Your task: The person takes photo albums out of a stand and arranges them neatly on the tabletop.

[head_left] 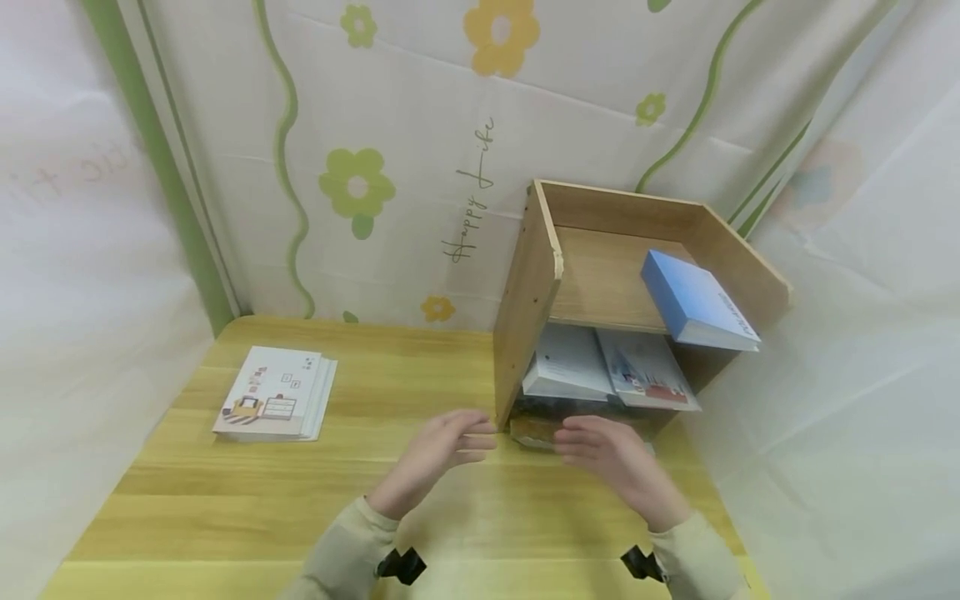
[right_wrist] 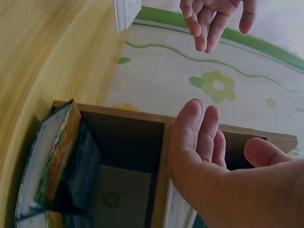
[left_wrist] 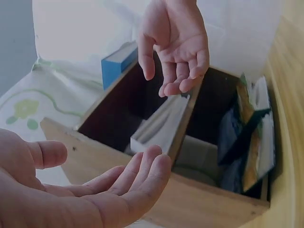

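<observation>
Both hands hover above the table in front of the wooden shelf (head_left: 517, 300), palms facing, with a gap between them and nothing held. My left hand (head_left: 442, 454) (left_wrist: 95, 190) has its fingers loosely extended. Across from it, my right hand (head_left: 618, 467) (right_wrist: 223, 166) is relaxed, fingers slightly bent. A blue book (head_left: 697, 300) lies on the shelf's top board, jutting over its front edge. On the middle level lie a white book (head_left: 572, 362) and one with a printed cover (head_left: 648, 371). Dark-covered books (right_wrist: 57, 161) are in the lowest compartment, partly behind my right hand in the head view.
At the left of the wooden table (head_left: 187, 483) lies a small stack of white books (head_left: 270, 396), the top one with a cartoon cover. A flower-patterned curtain (head_left: 405, 108) hangs behind the table, and white cloth (head_left: 847, 350) hangs along the right side.
</observation>
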A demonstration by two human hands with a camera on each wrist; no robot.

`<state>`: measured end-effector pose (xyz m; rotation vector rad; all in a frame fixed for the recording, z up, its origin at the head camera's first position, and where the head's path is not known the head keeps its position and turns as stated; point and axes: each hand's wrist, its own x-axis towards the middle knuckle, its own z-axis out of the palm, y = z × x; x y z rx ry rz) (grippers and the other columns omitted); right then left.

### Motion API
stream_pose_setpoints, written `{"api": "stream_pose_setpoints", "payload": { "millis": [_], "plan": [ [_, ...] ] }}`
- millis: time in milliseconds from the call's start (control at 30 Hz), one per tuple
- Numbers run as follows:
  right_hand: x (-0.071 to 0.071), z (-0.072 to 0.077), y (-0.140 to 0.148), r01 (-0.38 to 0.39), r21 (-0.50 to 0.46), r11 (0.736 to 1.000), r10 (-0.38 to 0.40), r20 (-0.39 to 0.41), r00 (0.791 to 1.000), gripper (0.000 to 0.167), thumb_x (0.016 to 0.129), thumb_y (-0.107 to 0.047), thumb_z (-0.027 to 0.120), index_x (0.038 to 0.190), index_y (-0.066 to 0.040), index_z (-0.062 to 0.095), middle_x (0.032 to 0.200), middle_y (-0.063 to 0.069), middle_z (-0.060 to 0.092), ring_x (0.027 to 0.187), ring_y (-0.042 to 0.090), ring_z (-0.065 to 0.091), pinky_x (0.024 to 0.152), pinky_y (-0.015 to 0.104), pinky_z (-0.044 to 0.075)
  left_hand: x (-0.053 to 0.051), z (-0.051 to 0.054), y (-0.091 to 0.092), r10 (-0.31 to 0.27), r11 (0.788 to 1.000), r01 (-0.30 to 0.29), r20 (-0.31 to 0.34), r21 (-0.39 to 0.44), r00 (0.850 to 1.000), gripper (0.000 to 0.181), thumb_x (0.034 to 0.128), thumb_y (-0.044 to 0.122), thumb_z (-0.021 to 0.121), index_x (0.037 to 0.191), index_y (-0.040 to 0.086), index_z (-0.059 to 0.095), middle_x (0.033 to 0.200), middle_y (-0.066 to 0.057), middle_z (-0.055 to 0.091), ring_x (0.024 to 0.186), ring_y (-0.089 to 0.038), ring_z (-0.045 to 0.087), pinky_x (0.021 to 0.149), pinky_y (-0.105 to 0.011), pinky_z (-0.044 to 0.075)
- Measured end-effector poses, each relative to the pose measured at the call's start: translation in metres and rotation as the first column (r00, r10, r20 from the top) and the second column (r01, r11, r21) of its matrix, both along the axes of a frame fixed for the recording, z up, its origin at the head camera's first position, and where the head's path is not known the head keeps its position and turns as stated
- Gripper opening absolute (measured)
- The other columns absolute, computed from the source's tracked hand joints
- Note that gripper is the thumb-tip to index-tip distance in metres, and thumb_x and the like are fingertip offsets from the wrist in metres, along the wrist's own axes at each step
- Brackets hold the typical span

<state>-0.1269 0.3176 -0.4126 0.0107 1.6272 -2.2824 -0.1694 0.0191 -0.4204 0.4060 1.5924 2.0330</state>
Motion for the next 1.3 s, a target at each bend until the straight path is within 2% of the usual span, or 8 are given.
{"api": "stream_pose_setpoints", "payload": {
  "millis": [267,500,633,800,933,1100,1167,1300],
  "plan": [
    [0.004,0.024,0.037,0.01,-0.094,0.996,-0.005,0.055,0.998,0.036,0.109,-0.016,0.032,0.119,-0.003,0.064,0.12,0.017,0.064,0.116,0.032,0.058,0.108,0.046,0.039,-0.004,0.028,0.04,-0.105,0.994,0.107,-0.055,0.038,0.993,0.05,0.1044,0.035,0.047,0.134,-0.005,0.05,0.122,-0.017,0.063,0.11,-0.03,0.062,0.097,-0.041,0.049],
    [0.003,0.038,0.076,0.002,-0.226,0.974,0.015,0.071,0.997,0.039,0.109,-0.012,0.027,0.125,0.001,0.059,0.126,0.019,0.061,0.12,0.033,0.055,0.111,0.045,0.034,-0.008,0.057,0.074,-0.15,0.987,0.151,-0.01,0.056,0.989,0.05,0.104,0.032,0.048,0.136,-0.007,0.047,0.122,-0.016,0.064,0.109,-0.028,0.063,0.094,-0.041,0.052],
    [0.003,0.041,0.096,-0.047,-0.374,0.926,0.072,0.053,0.996,0.042,0.108,-0.008,0.019,0.132,0.004,0.051,0.135,0.023,0.053,0.129,0.034,0.047,0.115,0.043,0.024,-0.01,0.068,0.085,-0.167,0.981,0.161,0.044,0.104,0.985,0.053,0.1037,0.032,0.048,0.141,-0.004,0.042,0.126,-0.018,0.061,0.115,-0.03,0.059,0.094,-0.039,0.052],
    [-0.001,0.043,0.116,-0.133,-0.567,0.813,0.186,0.037,0.982,0.047,0.108,-0.011,0.012,0.14,0.008,0.042,0.149,0.028,0.034,0.144,0.035,0.018,0.118,0.04,0.001,-0.014,0.076,0.094,-0.223,0.969,0.214,0.066,0.125,0.973,0.068,0.1013,0.045,0.047,0.151,0.001,0.029,0.14,-0.02,0.049,0.127,-0.033,0.049,0.103,-0.042,0.045],
    [-0.007,0.046,0.131,-0.171,-0.632,0.756,0.258,0.048,0.965,0.057,0.109,-0.03,0.017,0.141,0.011,0.038,0.154,0.03,0.022,0.145,0.032,-0.007,0.118,0.041,-0.006,-0.018,0.082,0.101,-0.271,0.955,0.256,0.09,0.153,0.958,0.08,0.0974,0.052,0.05,0.154,0.003,0.022,0.148,-0.022,0.037,0.132,-0.037,0.04,0.107,-0.044,0.04],
    [-0.015,0.054,0.15,-0.112,-0.725,0.68,0.269,0.104,0.958,0.078,0.103,-0.053,0.028,0.14,0.016,0.034,0.154,0.034,0.014,0.143,0.026,-0.019,0.118,0.042,-0.004,-0.023,0.091,0.112,-0.358,0.918,0.322,0.132,0.232,0.924,0.09,0.0957,0.054,0.052,0.153,-0.005,0.014,0.151,-0.025,0.032,0.134,-0.038,0.039,0.107,-0.044,0.04],
    [-0.019,0.057,0.159,-0.096,-0.748,0.657,0.272,0.116,0.955,0.084,0.101,-0.057,0.031,0.141,0.017,0.031,0.153,0.034,0.014,0.144,0.026,-0.016,0.118,0.04,-0.004,-0.026,0.095,0.116,-0.389,0.901,0.341,0.151,0.267,0.909,0.092,0.0956,0.053,0.052,0.152,-0.007,0.011,0.15,-0.026,0.032,0.134,-0.038,0.039,0.107,-0.046,0.039],
    [-0.024,0.063,0.178,-0.074,-0.746,0.662,0.257,0.133,0.957,0.087,0.101,-0.058,0.034,0.141,0.019,0.029,0.153,0.033,0.016,0.145,0.027,-0.01,0.118,0.039,-0.003,-0.029,0.102,0.127,-0.412,0.884,0.336,0.201,0.326,0.888,0.094,0.0952,0.052,0.054,0.152,-0.009,0.009,0.149,-0.028,0.032,0.134,-0.039,0.039,0.107,-0.047,0.039]
  ]
}}
